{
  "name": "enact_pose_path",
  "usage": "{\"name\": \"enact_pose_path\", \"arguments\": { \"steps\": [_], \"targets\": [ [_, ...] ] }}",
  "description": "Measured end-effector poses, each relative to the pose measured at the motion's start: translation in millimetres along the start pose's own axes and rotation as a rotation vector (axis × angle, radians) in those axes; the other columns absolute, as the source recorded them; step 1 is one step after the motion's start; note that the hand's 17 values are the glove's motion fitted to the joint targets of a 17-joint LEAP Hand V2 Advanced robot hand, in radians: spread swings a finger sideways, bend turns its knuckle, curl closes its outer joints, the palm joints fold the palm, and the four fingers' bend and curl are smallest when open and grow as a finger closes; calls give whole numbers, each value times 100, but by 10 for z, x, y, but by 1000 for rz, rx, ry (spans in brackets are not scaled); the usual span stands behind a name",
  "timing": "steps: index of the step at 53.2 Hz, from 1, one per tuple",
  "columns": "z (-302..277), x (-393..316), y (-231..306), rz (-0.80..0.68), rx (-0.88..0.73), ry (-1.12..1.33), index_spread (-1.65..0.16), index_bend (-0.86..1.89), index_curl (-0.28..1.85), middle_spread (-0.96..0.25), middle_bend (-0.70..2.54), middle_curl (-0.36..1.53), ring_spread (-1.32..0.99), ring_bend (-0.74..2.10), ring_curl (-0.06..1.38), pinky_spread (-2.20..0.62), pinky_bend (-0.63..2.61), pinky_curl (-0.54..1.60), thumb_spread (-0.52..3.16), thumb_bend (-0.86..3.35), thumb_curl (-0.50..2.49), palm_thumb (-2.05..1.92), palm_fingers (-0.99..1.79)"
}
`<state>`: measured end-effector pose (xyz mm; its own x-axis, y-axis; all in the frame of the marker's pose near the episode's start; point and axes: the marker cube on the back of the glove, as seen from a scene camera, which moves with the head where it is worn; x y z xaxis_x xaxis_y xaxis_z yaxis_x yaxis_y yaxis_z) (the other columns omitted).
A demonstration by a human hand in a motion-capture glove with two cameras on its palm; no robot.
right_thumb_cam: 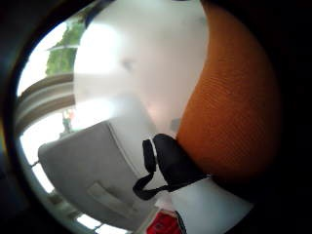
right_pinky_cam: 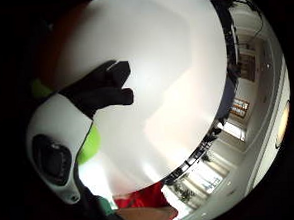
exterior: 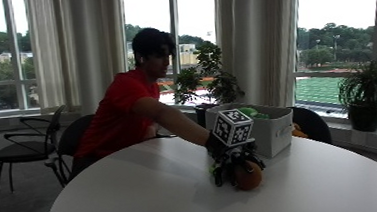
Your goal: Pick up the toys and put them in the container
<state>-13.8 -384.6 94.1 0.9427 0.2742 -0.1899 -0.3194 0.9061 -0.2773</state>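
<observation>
Outside view shows a person in a red shirt reaching over the white bench [exterior: 147, 189], with the gloved right hand [exterior: 226, 156] down on an orange toy [exterior: 247, 175] that sits on the bench just in front of the grey container [exterior: 274, 130]. Thumb side palm view shows the toy's orange knitted surface filling one side, very close to the palm, and a black finger [right_thumb_cam: 170, 158] curled against it, so the hand seems to grip the toy. To do this step well, I think the hand should lift straight up until the toy is above the container's rim, then move over the opening, where green toys [exterior: 252, 114] already lie.
</observation>
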Motion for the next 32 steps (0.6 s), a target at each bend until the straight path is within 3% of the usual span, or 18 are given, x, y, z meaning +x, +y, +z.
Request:
{"name": "enact_pose_path", "arguments": {
  "steps": [7,16,22,32],
  "targets": [
    [-16,14,25,5,-24,50,-37,14,22,11,-1,8,12,39,38,5,162,39,107,-1,31,3,-23],
    [-42,-5,80,27,-58,122,-40,21,27,12,2,3,5,85,49,-2,144,34,116,5,36,18,-7],
    [-45,-81,132,47,-32,188,-41,21,28,10,1,-1,-16,112,53,-28,164,36,122,10,40,30,29],
    [0,-57,218,-7,130,148,-41,34,37,3,19,3,-35,117,53,-38,150,35,115,18,51,55,52]
  ]
}}
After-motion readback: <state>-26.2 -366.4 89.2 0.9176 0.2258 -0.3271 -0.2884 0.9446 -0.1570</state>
